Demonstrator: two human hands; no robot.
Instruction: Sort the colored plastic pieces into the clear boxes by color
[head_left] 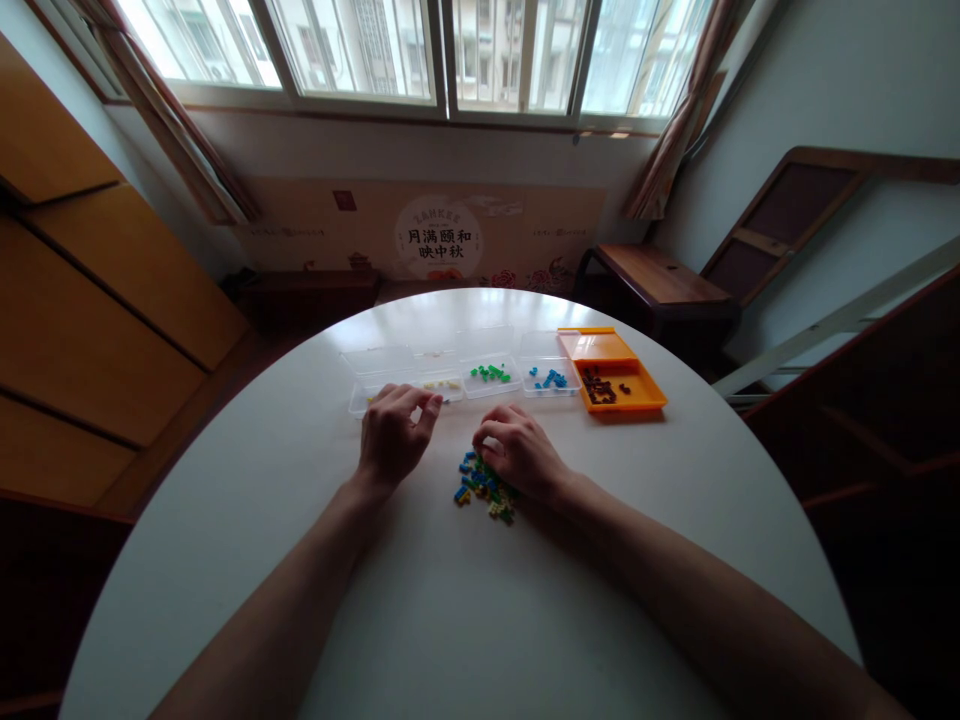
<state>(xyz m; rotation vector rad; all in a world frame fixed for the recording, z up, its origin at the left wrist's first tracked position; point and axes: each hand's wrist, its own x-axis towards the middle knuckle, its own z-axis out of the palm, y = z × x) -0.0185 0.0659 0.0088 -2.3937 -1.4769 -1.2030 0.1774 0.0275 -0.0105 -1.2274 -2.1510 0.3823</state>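
A small heap of mixed blue, green and yellow bricks (480, 489) lies on the round white table (420, 600). My right hand (517, 452) rests on the heap's far right side, fingers curled over the pieces. My left hand (394, 432) hovers just in front of a clear box (439, 385) that holds pale yellow bricks; its fingertips are pinched together, and whether a brick is between them I cannot tell. Beyond stand a clear box with green bricks (491, 375), a clear box with blue bricks (551, 378) and an orange box (619, 385) with dark bricks.
An empty clear box (375, 365) stands at the left end of the row. A wooden bench (652, 275) and dark wooden frames stand to the right of the table, wooden cabinets (90, 290) to the left, windows behind.
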